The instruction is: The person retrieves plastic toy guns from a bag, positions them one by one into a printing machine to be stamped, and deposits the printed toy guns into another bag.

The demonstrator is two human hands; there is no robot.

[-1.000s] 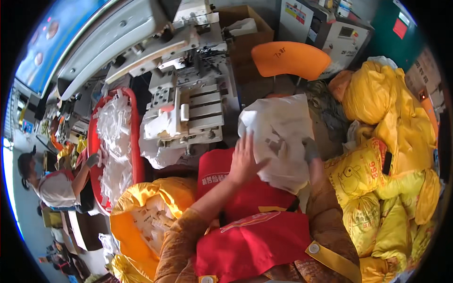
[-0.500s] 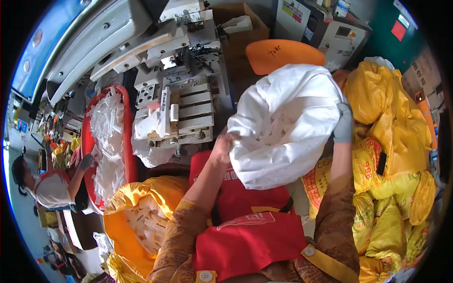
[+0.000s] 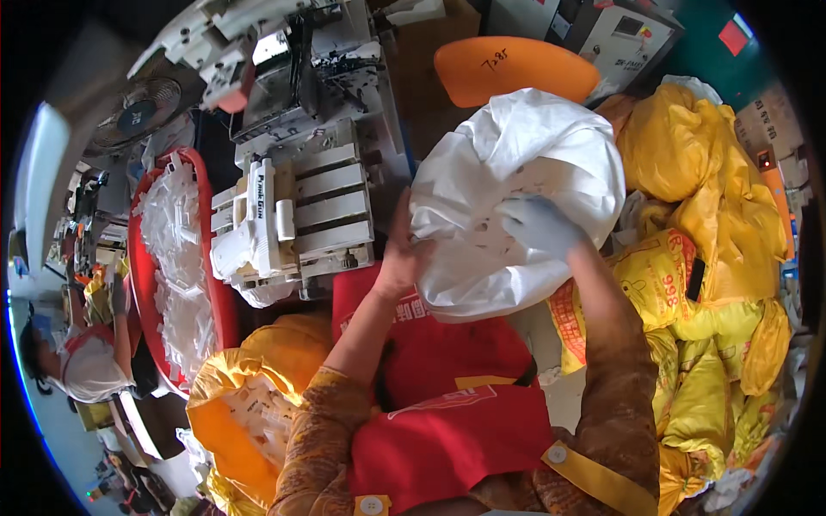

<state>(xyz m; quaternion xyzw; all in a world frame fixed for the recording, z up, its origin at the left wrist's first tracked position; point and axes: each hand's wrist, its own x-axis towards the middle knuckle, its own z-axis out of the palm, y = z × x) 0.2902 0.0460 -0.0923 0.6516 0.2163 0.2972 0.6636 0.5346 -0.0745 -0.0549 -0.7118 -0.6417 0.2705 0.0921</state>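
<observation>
A large white woven sack [image 3: 594, 163] stands before me with its mouth wide and folded outward; small pale pieces show faintly inside. My bare left hand [image 3: 403, 262] grips the rolled rim on its left side. My right hand [image 3: 542, 225], in a pale grey glove, reaches over the near right rim into the sack's mouth. Its fingers point left, slightly apart, with nothing visible in them. Left of the sack, a white gun-shaped plastic part [image 3: 261, 228] lies on the slatted bed of a machine [image 3: 331, 211].
A red tub [image 3: 225, 292] heaped with translucent plastic pieces stands left, with another person [image 3: 90, 365] beyond it. Below is an orange sack [image 3: 215, 413] of pale parts. An orange chair back [image 3: 516, 69] stands behind the white sack; yellow sacks [image 3: 705, 181] pile up at right.
My right hand has left the sack's right rim and moved inward over the opening. My left hand keeps its hold. The machine's upper part has shifted away, leaving the gun-shaped part more exposed.
</observation>
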